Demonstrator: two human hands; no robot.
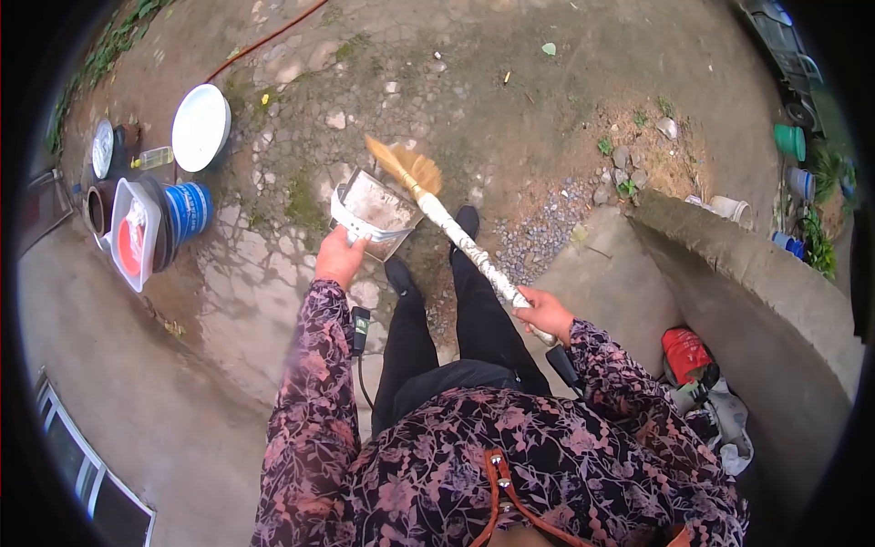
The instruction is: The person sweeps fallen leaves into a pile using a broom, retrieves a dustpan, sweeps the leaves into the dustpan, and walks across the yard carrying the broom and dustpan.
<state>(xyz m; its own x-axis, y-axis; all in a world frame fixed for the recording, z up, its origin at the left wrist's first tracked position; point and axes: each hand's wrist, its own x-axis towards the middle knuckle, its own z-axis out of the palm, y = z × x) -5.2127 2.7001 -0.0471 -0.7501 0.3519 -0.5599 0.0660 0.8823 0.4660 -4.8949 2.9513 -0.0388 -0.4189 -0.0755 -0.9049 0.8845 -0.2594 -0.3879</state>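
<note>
My left hand (341,258) grips the pale handle of a metal dustpan (378,202), holding it in front of my feet. Its flat bed looks worn and dusty. In my right hand (544,314) is a broom (465,244) with a long handle wrapped in white patterned material. The yellow bristles (406,168) fan out just past the dustpan's far edge; whether they touch the pan I cannot tell. The fingers of both hands are closed round the handles.
Left are a white basin (201,128), a blue bucket (189,211) and a white tub (137,232) holding a red bowl. A low concrete wall (729,246) runs along the right, with gravel (547,228) nearby. A red bag (685,354) lies beside the wall. The ground is cracked and stony.
</note>
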